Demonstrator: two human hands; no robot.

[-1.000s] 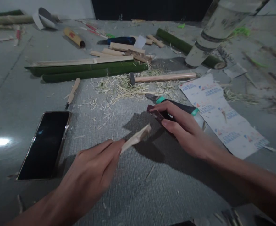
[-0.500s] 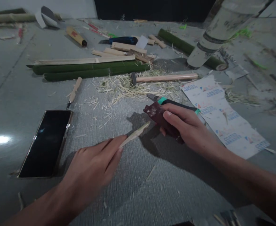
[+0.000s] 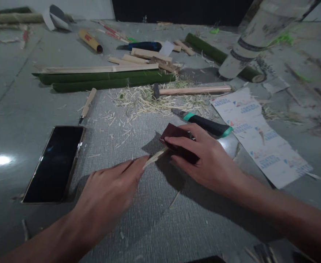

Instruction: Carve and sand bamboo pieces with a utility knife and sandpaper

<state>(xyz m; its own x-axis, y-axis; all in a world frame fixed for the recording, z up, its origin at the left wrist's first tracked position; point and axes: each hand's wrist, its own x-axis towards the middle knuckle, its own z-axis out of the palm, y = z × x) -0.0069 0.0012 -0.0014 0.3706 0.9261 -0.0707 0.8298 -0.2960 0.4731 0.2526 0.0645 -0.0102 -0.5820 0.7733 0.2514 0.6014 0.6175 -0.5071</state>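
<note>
Pinched in my left hand [image 3: 113, 188] is a thin, pale carved strip of bamboo [image 3: 156, 157], pointing up and to the right. My right hand [image 3: 204, 155] is closed on a dark red-brown piece of sandpaper [image 3: 177, 136], which is folded. The strip's far end goes under the sandpaper and is hidden there. Just beyond my right hand lies a utility knife [image 3: 207, 124] with a black and teal handle. To the right, a torn sandpaper sheet [image 3: 259, 135] rests with its white printed back up.
A phone [image 3: 55, 164] and a wooden-handled carving tool [image 3: 87, 104] lie at the left. Behind are shavings [image 3: 141, 100], a hammer [image 3: 196, 90], split green bamboo [image 3: 108, 84] and wood pieces [image 3: 138, 54]. A tall printed cylinder [image 3: 242, 51] stands at the back right.
My right hand has turned over and moved left, bringing the sandpaper onto the strip's far end. My left hand has stayed nearly in place, still holding the strip.
</note>
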